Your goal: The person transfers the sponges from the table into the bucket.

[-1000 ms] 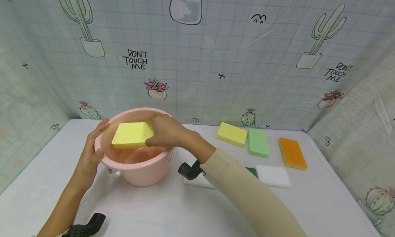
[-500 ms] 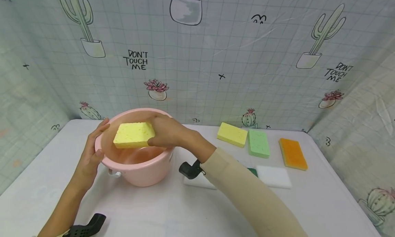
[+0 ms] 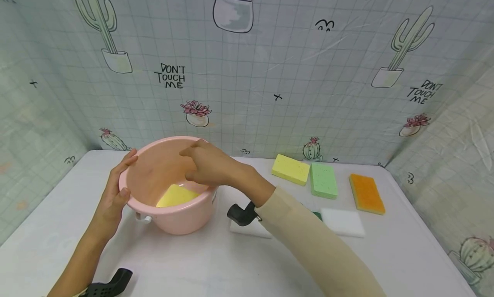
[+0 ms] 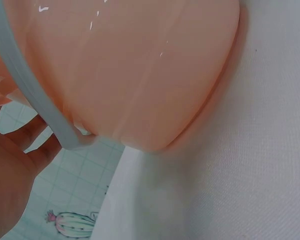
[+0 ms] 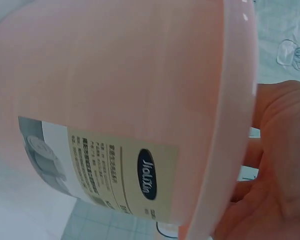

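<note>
A pink bucket (image 3: 181, 222) stands at the table's left back, with a white handle (image 4: 32, 82) on its side. My left hand (image 3: 108, 202) holds the bucket's left side, thumb and fingers at the rim. Inside, a yellow sponge (image 3: 175, 195) lies low, partly hidden by the front wall. Above the opening, my right hand (image 3: 212, 164) reaches over the right rim with its fingers spread and nothing between them. In the right wrist view, that hand appears beyond the bucket's rim, near a paper label (image 5: 125, 175).
On the white table (image 3: 216, 271) to the right lie another yellow sponge (image 3: 290, 169), a green sponge (image 3: 323, 180) and an orange-topped sponge (image 3: 367, 193). White pads (image 3: 342, 222) and a dark green piece (image 3: 317, 215) sit nearer, partly behind the right sleeve (image 3: 308, 241). A patterned curtain (image 3: 247, 82) hangs behind.
My right hand has let go of the yellow sponge, which has dropped from the bucket's mouth down inside. The left hand has stayed on the bucket.
</note>
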A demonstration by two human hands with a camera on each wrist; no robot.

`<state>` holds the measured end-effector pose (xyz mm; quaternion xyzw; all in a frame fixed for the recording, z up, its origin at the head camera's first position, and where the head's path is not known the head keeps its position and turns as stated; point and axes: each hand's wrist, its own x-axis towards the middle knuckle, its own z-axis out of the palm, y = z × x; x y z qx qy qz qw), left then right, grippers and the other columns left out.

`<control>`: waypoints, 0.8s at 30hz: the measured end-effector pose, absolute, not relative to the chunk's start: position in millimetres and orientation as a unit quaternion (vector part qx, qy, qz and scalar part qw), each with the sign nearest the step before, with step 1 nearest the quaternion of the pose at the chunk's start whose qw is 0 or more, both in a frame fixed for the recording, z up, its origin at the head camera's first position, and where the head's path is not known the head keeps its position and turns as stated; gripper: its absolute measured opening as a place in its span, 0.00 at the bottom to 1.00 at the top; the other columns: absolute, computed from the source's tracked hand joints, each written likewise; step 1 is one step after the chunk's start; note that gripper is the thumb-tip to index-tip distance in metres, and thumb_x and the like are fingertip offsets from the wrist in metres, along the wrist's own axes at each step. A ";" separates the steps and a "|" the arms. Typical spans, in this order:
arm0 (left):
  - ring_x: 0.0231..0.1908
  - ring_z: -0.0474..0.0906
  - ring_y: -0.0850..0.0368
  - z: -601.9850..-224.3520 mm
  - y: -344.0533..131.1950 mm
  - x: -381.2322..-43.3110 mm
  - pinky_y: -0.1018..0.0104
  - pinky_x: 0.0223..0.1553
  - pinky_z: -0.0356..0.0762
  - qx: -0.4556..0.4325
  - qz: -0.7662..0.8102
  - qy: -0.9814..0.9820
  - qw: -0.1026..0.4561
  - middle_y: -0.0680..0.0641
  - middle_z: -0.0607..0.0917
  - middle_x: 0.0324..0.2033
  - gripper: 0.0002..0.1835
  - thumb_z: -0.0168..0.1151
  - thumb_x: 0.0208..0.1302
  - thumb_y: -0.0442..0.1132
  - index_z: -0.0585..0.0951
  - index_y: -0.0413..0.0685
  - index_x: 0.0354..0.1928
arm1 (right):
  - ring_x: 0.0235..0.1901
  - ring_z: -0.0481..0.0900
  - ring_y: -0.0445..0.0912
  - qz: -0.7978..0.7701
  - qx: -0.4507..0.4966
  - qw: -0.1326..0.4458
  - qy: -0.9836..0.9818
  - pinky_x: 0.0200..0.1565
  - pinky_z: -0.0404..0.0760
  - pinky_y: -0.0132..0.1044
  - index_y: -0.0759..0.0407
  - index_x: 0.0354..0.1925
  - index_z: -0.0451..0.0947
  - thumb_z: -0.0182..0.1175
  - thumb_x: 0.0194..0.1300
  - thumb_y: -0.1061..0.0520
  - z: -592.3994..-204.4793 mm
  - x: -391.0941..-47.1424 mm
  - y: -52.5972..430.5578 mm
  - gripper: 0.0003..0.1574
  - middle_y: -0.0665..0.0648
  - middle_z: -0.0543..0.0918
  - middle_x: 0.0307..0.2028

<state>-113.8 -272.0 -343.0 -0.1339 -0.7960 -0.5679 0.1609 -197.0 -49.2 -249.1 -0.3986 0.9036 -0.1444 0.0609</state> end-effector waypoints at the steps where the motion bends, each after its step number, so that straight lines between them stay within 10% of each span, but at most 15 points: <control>1: 0.66 0.41 0.57 -343.3 -272.3 -113.6 0.44 0.60 0.47 -0.133 -0.569 -0.796 0.160 0.56 0.47 0.67 0.30 0.44 0.62 0.47 0.54 0.55 0.67 | 0.59 0.58 0.45 -0.153 -0.404 0.054 0.900 0.57 0.61 0.33 0.55 0.59 0.67 0.56 0.57 0.53 -248.3 -196.0 -46.5 0.30 0.52 0.69 0.56; 24: 0.66 0.42 0.56 -344.8 -273.7 -114.9 0.61 0.60 0.55 -0.145 -0.575 -0.788 0.164 0.55 0.47 0.67 0.31 0.45 0.62 0.47 0.54 0.54 0.67 | 0.33 0.69 0.37 -0.308 -0.386 -0.063 0.867 0.31 0.75 0.31 0.47 0.57 0.68 0.58 0.59 0.53 -280.2 -179.8 83.2 0.27 0.43 0.70 0.52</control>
